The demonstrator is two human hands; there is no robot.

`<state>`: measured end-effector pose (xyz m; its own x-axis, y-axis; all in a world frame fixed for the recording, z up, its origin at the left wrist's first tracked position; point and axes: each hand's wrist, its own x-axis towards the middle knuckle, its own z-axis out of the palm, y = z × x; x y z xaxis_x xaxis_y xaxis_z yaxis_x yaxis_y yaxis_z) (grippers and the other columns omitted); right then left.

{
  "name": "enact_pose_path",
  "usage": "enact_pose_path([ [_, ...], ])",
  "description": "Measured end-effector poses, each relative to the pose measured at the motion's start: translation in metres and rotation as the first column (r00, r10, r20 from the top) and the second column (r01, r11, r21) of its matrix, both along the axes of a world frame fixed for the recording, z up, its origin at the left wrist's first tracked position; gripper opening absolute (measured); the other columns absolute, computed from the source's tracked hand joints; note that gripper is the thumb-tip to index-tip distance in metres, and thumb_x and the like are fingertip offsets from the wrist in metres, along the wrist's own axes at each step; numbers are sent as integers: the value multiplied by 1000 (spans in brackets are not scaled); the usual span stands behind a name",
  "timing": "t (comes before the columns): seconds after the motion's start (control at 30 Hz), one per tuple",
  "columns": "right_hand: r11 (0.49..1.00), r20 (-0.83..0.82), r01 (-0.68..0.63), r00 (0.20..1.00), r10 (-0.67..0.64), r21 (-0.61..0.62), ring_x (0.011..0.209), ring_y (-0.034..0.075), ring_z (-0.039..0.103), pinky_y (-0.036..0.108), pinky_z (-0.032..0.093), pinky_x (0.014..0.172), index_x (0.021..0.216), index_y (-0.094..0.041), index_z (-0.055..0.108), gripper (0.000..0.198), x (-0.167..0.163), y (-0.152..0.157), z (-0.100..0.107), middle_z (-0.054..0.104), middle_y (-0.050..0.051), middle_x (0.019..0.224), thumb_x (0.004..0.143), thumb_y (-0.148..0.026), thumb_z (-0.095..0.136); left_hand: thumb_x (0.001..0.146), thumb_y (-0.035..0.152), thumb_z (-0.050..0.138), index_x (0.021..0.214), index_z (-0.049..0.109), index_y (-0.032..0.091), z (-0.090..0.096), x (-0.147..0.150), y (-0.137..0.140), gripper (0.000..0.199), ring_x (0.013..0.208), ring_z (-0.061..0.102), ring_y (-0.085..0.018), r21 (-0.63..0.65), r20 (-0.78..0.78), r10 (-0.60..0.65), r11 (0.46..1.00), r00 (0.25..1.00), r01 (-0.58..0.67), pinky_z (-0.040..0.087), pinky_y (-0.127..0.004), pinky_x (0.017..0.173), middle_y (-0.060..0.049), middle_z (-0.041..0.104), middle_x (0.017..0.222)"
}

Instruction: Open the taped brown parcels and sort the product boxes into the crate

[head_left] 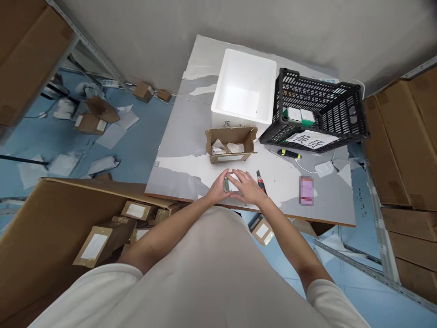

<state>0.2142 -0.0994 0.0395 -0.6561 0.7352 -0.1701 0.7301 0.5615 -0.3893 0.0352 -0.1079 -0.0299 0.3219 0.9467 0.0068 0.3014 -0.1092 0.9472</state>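
Near the table's front edge, a small white-and-green box (232,184) is between my two hands. My left hand (218,187) grips its left side with curled fingers. Over its right side and top lies my right hand (248,187), fingers bent around it and covering much of the box. Just beyond the hands stands an opened brown cardboard box (231,157) with crumpled white paper (235,147) inside. A red-and-black utility knife (261,183) lies close to the right of my right hand.
Behind stand a white foam box (244,98) and a black plastic crate (321,105) holding white-and-green boxes (300,116). A yellow-and-black tool (289,154) and a blurred pink object (306,191) lie to the right. At left, a large carton (64,205) contains several parcels (94,246).
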Motion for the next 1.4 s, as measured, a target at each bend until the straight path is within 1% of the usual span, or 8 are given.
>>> enact_pose_path([
  [0.23, 997, -75, -61, 995, 64, 45, 125, 32, 40, 48, 40, 99, 129, -16, 51, 49, 10, 12, 3, 40, 21, 135, 89, -43, 47, 67, 46, 75, 140, 25, 15, 1, -4, 3, 94, 127, 46, -29, 32, 23, -42, 999, 999, 41, 37, -47, 105, -20, 48, 134],
  [0.37, 988, 1, -146, 989, 146, 46, 135, 33, 29, 53, 35, 103, 137, -20, 42, 53, 10, 10, -1, 36, 18, 145, 89, -42, 48, 59, 44, 81, 139, 27, 16, 1, -4, 6, 100, 126, 47, -30, 17, 48, -39, 999, 998, 38, 37, -48, 104, -20, 48, 134],
  [0.67, 994, 203, -27, 979, 4, 109, 141, 42, 13, 68, 26, 101, 147, -24, 25, 78, -12, -2, -1, 16, 16, 156, 82, -51, 58, 66, 41, 76, 145, 18, 17, 4, -7, 5, 101, 133, 40, -31, 2, -9, -78, 997, 997, 78, 34, -49, 106, -21, 38, 144],
  [0.87, 996, 111, -85, 990, 84, 3, 130, 34, 33, 47, 49, 87, 148, -27, 24, 72, 10, 2, -7, 18, 15, 154, 85, -40, 57, 80, 35, 60, 147, 16, 21, 23, -31, 21, 81, 136, 37, -26, 112, -261, -280, 942, 924, 317, 36, -43, 108, -15, 35, 149],
  [1.0, 999, 49, 15, 999, -18, 42, 122, 32, 41, 47, 46, 91, 142, -28, 37, 65, 12, 2, -20, 32, 17, 145, 82, -30, 61, 79, 33, 56, 136, 41, 18, 41, -46, 44, 61, 139, 28, -30, 348, -458, -135, 882, 879, 318, 23, -51, 113, -14, 39, 146],
  [1.13, 974, -56, 186, 982, -181, 128, 116, 32, 46, 47, 46, 92, 136, -24, 49, 62, 10, 4, -17, 42, 17, 135, 76, -29, 64, 79, 20, 46, 129, 48, 16, 47, -41, 71, 51, 140, 23, -34, 402, -620, 137, 901, 773, 163, 11, -63, 110, -16, 37, 147],
  [1.3, 767, -397, 505, 847, -353, 396, 116, 28, 49, 43, 45, 94, 131, -20, 54, 57, 90, 22, 70, 45, 14, 130, 75, -28, 61, 80, 23, 50, 119, 53, 14, 38, -33, 88, 41, 132, 37, -35, 454, -662, 217, 878, 718, 153, 13, -63, 109, -19, 48, 137],
  [1.4, 462, -492, 686, 727, -480, 563, 112, 28, 51, 47, 43, 93, 132, -19, 52, 59, 175, 60, 144, 50, 12, 122, 74, -30, 60, 85, 22, 46, 105, 58, 17, 27, -35, 91, 23, 113, 54, -29, 515, -631, 267, 847, 729, 135, 21, -57, 108, -15, 62, 117],
])
